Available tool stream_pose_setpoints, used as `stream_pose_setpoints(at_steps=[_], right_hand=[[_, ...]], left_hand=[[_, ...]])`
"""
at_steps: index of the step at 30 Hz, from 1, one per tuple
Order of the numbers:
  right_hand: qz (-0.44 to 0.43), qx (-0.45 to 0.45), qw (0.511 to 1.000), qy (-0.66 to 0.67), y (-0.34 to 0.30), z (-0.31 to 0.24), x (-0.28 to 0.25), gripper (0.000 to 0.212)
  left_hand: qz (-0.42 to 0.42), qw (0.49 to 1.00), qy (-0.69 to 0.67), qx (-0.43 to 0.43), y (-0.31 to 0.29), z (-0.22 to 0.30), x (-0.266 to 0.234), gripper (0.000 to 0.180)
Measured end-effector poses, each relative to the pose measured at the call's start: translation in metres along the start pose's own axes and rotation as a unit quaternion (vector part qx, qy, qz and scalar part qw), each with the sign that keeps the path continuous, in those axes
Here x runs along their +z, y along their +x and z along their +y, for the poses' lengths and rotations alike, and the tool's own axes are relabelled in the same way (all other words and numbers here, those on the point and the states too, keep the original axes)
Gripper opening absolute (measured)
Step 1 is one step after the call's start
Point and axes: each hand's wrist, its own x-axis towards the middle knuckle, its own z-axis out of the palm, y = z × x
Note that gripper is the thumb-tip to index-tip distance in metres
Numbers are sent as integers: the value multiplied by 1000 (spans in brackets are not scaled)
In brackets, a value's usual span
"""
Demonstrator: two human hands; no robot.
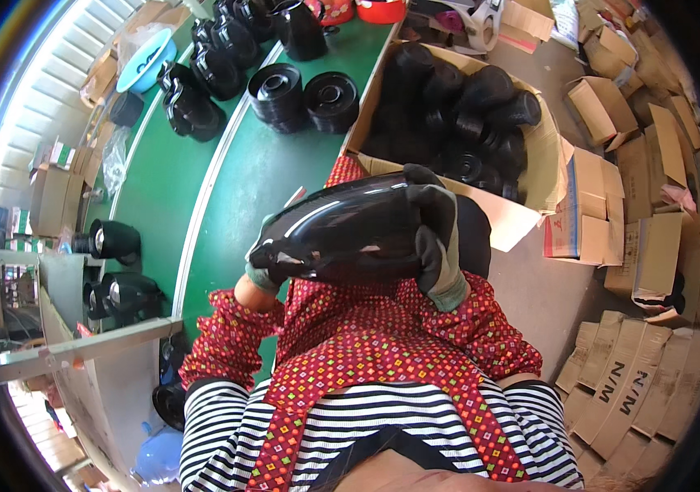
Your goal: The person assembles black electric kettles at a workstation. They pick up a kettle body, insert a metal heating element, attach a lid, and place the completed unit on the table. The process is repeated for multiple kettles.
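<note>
A glossy black jug body lies sideways in front of my chest, held between both hands. My right hand, in a dark and grey-green work glove, grips its wide end at the right with the fingers wrapped round the rim. At the narrow left end my left hand, gloved too, closes on the jug body; most of its fingers are hidden behind it. Beyond, on the green table, stand two stacks of round black parts and several finished-looking black jugs.
A large open carton of black parts stands right of the table. Cardboard boxes and flattened cartons crowd the floor at right. More black jugs lie at left, near a metal rail. A blue basin sits far left.
</note>
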Motion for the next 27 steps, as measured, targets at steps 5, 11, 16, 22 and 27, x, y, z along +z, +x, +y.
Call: stream_pose_setpoints(at_steps=[5,11,16,22,27], right_hand=[[2,52,998,-23,-21,17,0,51],[-159,-52,951,-260,6,-15,21,85],[-303,-23,899,-316,25,-33,20,96],[-332,18,881,-336,30,-48,2,89],[-376,-12,825,-422,34,-58,6,61]], left_hand=[[40,941,322,101,-9,25,-35,56],[144,771,620,0,11,131,33,50],[65,904,423,8,-10,143,49,88],[-37,836,526,149,-28,136,54,101],[-89,742,643,170,-14,116,55,71]])
